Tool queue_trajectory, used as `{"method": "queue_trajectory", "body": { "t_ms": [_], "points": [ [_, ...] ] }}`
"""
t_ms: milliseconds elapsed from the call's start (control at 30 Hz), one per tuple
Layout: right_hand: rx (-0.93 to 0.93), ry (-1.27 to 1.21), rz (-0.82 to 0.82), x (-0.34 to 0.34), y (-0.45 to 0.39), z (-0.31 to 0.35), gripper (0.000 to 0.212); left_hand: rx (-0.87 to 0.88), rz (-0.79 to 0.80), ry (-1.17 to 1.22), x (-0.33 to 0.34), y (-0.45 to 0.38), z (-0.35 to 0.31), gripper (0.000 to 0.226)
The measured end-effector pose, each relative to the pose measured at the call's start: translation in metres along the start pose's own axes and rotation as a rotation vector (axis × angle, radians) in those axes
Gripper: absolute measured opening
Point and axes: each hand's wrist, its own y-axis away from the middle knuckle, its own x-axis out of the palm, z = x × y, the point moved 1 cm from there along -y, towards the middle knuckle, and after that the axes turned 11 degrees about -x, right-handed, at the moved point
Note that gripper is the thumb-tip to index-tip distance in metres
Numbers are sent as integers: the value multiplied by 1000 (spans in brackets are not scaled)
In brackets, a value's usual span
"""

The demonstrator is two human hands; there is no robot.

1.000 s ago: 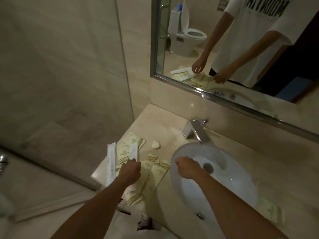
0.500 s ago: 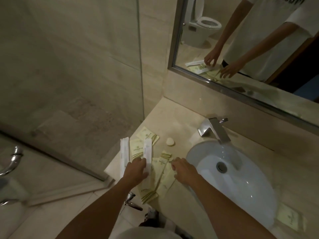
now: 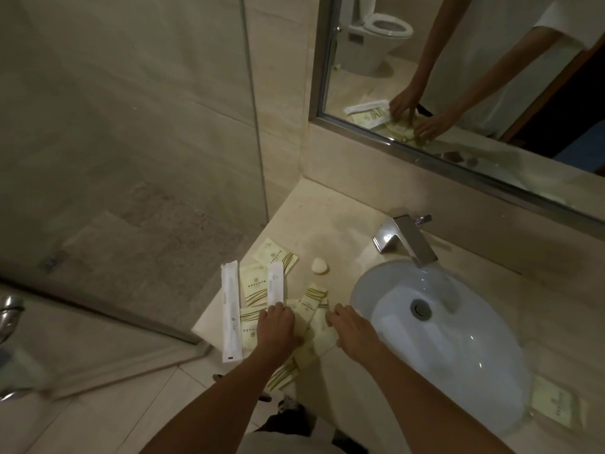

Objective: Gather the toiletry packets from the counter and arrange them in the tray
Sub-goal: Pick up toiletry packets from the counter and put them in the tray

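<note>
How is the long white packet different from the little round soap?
The long white packet is a flat, narrow strip; the round soap is small and lumpy. The packet lies at the counter's left edge; the soap sits alone nearer the faucet. Both are pale and rest on the counter.

A faucet (image 3: 406,239) stands behind the sink (image 3: 458,371), below a mirror (image 3: 491,77).

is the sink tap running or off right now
Off, as far as the picture shows. No water falls from the tap, and the sink below it holds no pooled water; its drain is uncovered.
</note>
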Motion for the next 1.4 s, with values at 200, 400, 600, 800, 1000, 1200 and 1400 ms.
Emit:
{"method": "queue_trajectory", "body": {
  "t_ms": [200,400,600,800,1000,1200,1400],
  "points": [
    [46,12,34,2,13,-16,20,4,15,2,-6,-8,-5,47],
    [112,-30,45,-9,28,-35,18,-8,78,160,-17,-8,-20,22],
    [141,8,28,-31,54,-62,15,13,174,424,-28,-7,-30,38],
    [152,80,-21,-53,96,-98,21,135,138,497,-35,-5,-63,42],
    [339,18,-125,-70,157,-141,21,245,169,471,-45,0,-132,39],
    [423,45,-125,-68,231,-190,24,380,147,404,-48,12,-209,37],
    [586,108,-153,-62,302,-229,29,467,158,386,-41,27,-274,31]
  ]
}}
